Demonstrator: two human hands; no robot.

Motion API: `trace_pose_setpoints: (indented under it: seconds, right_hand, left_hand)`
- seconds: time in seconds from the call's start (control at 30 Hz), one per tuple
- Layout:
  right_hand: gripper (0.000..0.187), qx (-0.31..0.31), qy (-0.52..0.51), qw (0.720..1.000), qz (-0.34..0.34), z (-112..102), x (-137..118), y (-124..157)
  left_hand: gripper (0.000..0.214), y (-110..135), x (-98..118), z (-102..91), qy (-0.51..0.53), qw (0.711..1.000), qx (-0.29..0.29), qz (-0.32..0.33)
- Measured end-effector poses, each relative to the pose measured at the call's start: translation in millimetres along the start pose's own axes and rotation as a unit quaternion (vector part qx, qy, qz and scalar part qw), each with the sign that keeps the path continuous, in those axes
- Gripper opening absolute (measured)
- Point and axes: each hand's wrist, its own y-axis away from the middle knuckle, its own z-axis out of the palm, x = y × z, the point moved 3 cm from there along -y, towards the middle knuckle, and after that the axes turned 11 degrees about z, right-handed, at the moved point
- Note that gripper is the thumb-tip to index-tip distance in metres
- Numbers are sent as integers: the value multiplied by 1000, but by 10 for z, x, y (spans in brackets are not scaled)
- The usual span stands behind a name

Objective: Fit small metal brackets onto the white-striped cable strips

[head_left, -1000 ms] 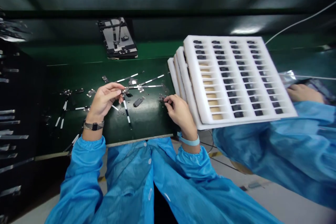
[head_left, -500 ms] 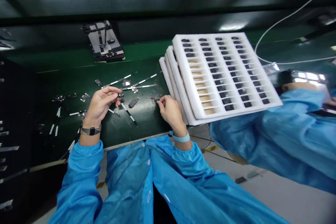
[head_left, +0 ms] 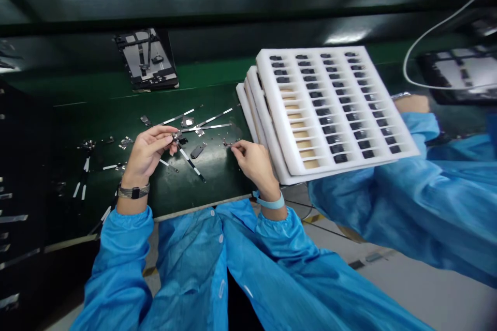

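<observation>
My left hand (head_left: 152, 148) pinches a small flex cable assembly (head_left: 191, 164) between thumb and fingers. Its small dark-and-silver head is at my fingertips, and a long black-and-white strip slants down toward the bench edge. My right hand (head_left: 253, 161) has thumb and forefinger pressed together on the bench, beside a scatter of tiny metal pieces (head_left: 227, 143). Whatever lies between those fingertips is too small to make out. Between my hands lies a dark oblong part (head_left: 198, 150). Just beyond are a silver-faced module (head_left: 187, 121) and crossed flex strips (head_left: 213, 126).
Stacked white foam trays (head_left: 289, 168), the top one holding rows of black parts, stand right of my hand. Flat device panels (head_left: 145, 59) lie at the back left. A co-worker's blue sleeve (head_left: 407, 165) reaches behind the trays toward another panel (head_left: 462, 75) and a white cable (head_left: 411, 51).
The cable in my left hand has turned slightly. My right hand stays almost in place. The back-left panels have shifted a little left. The co-worker's hand has moved left, and a panel lies beyond it.
</observation>
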Motion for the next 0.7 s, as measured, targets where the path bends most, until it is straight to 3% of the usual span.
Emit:
trace_pose_setpoints:
  seconds: [0.27, 0.53, 0.7]
  right_hand:
    - [19, -41, -196, 976, -83, -43, -242, 9]
    - [15, 37, -254, 953, -161, -255, -775, 36]
    - [16, -40, -289, 940, -175, -106, -977, 10]
  left_hand:
    - [25, 14, 5, -28, 38, 999, 13, -14]
    - [30, -14, 41, -196, 119, 988, 92, 17]
    - [33, -34, 10, -214, 114, 986, 112, 50]
